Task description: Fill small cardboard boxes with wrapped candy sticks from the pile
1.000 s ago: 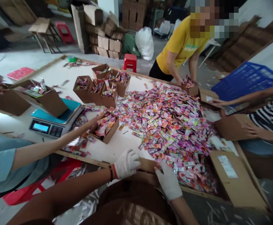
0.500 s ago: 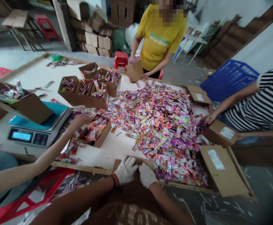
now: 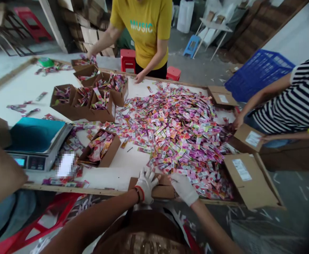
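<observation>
My left hand (image 3: 146, 184), in a white glove, rests on a flat brown cardboard box (image 3: 159, 191) at the near edge of the white table (image 3: 112, 175). My right hand (image 3: 183, 187), also gloved, presses on the right part of the same cardboard, touching the edge of a big heap of pink, green and orange sachets (image 3: 178, 130). Both hands hold the cardboard down on the table rim. An open box of sachets (image 3: 100, 148) stands to the left of my hands.
A scale with a teal pan (image 3: 34, 139) sits at left. Several filled boxes (image 3: 88, 98) stand further back. A person in yellow (image 3: 143, 31) works opposite, a person in stripes (image 3: 299, 102) at right with labelled boxes (image 3: 245, 174). A blue crate (image 3: 257, 76) lies behind.
My hands have spread apart on the cardboard. The box on the scale is gone and a co-worker's arm has withdrawn at left. The person in yellow has put a box down by the filled ones.
</observation>
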`<state>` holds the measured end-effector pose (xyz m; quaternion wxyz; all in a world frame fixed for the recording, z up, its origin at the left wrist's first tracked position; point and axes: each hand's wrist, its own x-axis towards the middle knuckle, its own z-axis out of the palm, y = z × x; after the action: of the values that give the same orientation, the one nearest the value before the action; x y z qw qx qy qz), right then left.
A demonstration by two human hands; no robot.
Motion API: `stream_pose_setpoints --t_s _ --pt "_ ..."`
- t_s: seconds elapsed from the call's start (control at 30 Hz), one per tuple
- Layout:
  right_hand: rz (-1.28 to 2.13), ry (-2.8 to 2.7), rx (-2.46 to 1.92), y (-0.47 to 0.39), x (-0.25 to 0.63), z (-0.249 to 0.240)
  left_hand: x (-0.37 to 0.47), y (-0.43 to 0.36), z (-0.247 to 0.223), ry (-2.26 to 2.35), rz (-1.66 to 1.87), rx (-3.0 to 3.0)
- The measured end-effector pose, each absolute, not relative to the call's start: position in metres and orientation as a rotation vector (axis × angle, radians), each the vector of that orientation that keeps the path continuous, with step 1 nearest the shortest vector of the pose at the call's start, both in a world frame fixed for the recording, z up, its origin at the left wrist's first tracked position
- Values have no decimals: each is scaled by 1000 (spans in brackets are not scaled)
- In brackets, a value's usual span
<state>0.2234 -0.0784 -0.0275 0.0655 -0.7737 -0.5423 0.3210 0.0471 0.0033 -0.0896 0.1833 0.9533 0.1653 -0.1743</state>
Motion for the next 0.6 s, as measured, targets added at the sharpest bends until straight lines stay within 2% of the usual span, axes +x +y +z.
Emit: stream_pose_setpoints --t_s 0.1,0.23,0.43,0.53,0.6 --pt "1159 -1615 -2517 -73 208 -44 46 4 -98 449 -561 2642" --pt "1135 -1477 -2611 -58 178 -70 49 6 -95 464 -502 2636" --pt "1125 -1323 -2392 -61 195 -54 51 9 -52 564 -390 2724" --pt "896 -1053 -2304 -99 243 -53 34 35 -25 735 -390 2576" --pt "729 -733 -2428 -134 279 -66 16 61 -13 968 -170 2262"
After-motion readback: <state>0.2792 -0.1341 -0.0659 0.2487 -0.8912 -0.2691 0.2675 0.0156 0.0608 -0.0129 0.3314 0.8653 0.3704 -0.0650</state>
